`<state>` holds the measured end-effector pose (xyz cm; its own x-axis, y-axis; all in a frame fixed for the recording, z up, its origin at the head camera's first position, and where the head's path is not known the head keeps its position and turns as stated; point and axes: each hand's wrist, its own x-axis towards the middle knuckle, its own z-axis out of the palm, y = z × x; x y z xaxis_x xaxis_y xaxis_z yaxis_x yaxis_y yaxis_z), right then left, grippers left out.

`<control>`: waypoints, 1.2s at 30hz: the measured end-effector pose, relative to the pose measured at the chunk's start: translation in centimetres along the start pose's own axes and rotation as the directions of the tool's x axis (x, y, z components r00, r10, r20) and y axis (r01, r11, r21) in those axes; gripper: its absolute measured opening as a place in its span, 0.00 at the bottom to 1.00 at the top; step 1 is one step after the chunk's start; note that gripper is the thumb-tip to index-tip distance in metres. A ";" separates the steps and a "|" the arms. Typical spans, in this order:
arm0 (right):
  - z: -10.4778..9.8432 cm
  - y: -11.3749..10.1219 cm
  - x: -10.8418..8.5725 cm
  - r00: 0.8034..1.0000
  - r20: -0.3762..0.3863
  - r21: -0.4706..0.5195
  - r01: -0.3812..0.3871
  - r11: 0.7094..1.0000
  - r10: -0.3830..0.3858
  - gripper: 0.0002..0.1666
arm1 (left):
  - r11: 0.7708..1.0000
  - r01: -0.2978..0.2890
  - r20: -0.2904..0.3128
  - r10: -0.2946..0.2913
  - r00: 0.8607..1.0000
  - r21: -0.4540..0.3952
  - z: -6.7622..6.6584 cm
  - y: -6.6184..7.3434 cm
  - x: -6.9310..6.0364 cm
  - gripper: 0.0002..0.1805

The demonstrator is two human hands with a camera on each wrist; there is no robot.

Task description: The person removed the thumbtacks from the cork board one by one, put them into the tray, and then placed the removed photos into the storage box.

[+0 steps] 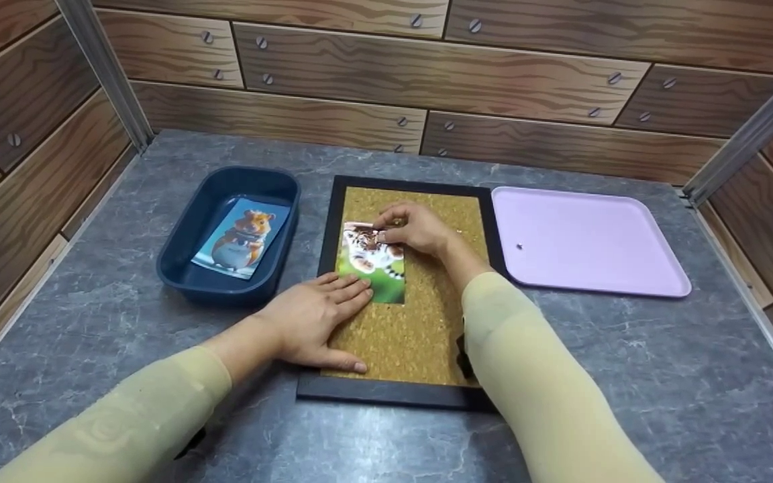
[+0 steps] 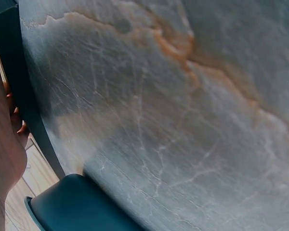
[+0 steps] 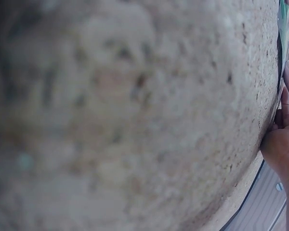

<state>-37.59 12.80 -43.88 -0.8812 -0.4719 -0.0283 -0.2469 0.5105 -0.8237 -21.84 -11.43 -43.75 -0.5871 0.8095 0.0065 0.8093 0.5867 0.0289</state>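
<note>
Your flat left hand (image 1: 311,316) touches the tiger photo (image 1: 374,262)'s near-left edge. Your right hand (image 1: 419,229) curls over its far edge, grip unclear.

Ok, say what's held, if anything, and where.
Left hand: nothing; it rests on the rectangular green-and-white tiger picture, lower left. Right hand: fingertips near the picture's top; whether they pinch anything is unclear.

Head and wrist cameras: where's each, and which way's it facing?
Head: worn on the head, facing forward and down at the corkboard; left hand, right hand, sleeves show.
Left wrist: worn there, facing grey tabletop and blue bin; left hand at left edge.
Right wrist: worn there, facing corkboard close-up; right hand at right edge.
Head and right wrist share the corkboard.
</note>
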 end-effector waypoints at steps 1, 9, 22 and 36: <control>0.0 0.0 0.0 1.000 0.001 -0.004 0.000 1.000 0.000 0.16 | 1.000 -0.001 -0.001 0.001 1.000 0.000 0.0 0.0 0.0 0.63; -0.2 -0.1 -0.2 1.000 0.008 -0.011 -0.001 1.000 0.001 0.16 | 1.000 -0.001 -0.001 0.001 1.000 0.003 -0.1 0.1 0.0 0.63; 0.0 -0.1 -0.2 1.000 0.000 0.017 -0.006 1.000 0.006 0.15 | 1.000 0.004 0.005 -0.004 1.000 0.004 0.1 0.1 0.1 0.64; 0.0 -0.3 -0.2 0.999 0.006 0.089 -0.039 0.995 0.038 0.16 | 1.000 0.013 0.014 -0.013 1.000 0.007 0.0 0.1 0.0 0.64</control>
<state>-37.34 12.74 -43.64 -0.8874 -0.4567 -0.0634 -0.1758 0.4622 -0.8692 -21.77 -11.36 -43.76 -0.5974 0.8019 -0.0080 0.8016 0.5974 0.0221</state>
